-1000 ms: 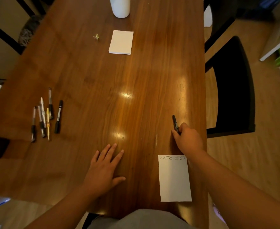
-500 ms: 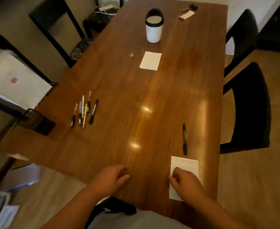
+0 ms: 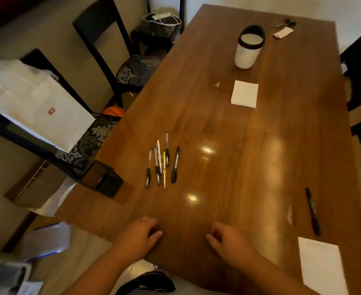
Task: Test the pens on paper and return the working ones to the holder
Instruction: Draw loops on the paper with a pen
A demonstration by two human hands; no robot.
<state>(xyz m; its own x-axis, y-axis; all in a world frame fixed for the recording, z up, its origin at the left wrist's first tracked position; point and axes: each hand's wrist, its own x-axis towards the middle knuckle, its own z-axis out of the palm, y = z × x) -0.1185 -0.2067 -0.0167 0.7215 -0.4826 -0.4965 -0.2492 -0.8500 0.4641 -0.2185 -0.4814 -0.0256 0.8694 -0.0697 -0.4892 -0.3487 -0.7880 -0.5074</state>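
Several pens (image 3: 162, 162) lie side by side left of the table's middle. One black pen (image 3: 312, 210) lies alone near the right edge, just above the test paper (image 3: 320, 266) at the near right corner. A white cylindrical holder (image 3: 247, 50) with a black rim stands at the far end. My left hand (image 3: 140, 236) and my right hand (image 3: 228, 239) rest on the near edge of the wooden table (image 3: 250, 167), fingers loosely curled, holding nothing.
A stack of white paper (image 3: 244, 94) lies below the holder, with a small scrap (image 3: 217, 84) beside it. Scissors and a paper slip (image 3: 283, 28) sit at the far end. A small black box (image 3: 103, 179) stands at the left edge. Chairs line both sides.
My right hand let go of the black pen, left the test paper and moved left to the table's near edge. The view swung left and up.
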